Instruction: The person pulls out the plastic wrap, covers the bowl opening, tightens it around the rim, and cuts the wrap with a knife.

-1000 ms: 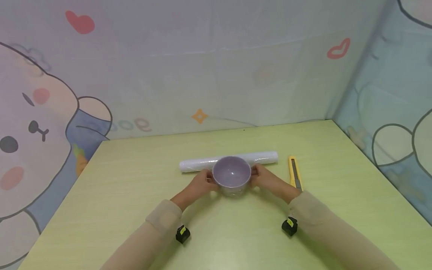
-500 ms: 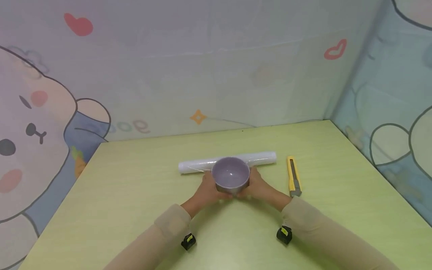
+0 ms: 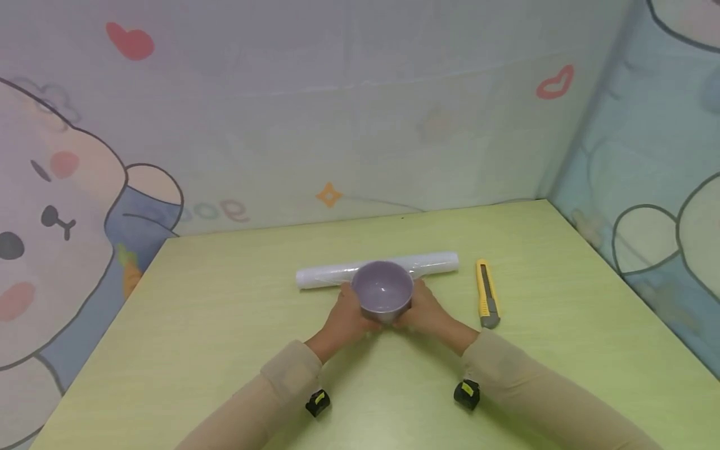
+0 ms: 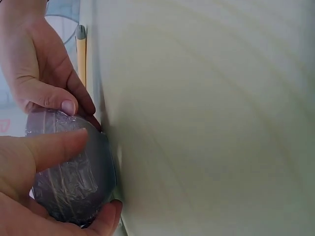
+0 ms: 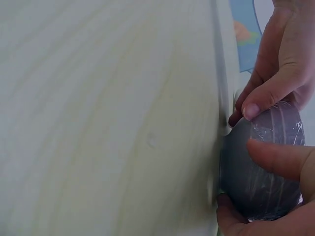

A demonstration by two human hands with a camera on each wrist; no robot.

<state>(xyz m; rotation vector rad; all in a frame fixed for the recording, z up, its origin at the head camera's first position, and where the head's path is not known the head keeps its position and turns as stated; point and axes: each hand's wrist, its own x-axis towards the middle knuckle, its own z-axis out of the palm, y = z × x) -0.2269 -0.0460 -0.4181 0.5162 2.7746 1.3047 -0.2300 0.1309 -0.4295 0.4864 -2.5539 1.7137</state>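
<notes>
Beige-sleeved arms (image 3: pixel 270 389) (image 3: pixel 531 378) converge, hands (image 3: pixel 345 317) (image 3: pixel 429 312) cupping the purple bowl (image 3: pixel 382 287) from either side.

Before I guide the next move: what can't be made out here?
Head: middle of the white roll, hidden behind the bowl.
Head: underside of the bowl, turned toward the table.
Left wrist: part of the yellow cutter, behind the right hand.
Left wrist: part of the left hand, past the left edge.

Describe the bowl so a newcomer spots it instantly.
On the pale green table, look in front of the white roll. There, the left hand and right hand hold the purple bowl. Unlike the roll and the yellow cutter, it is round and hollow, with clear film on its outside.
</notes>
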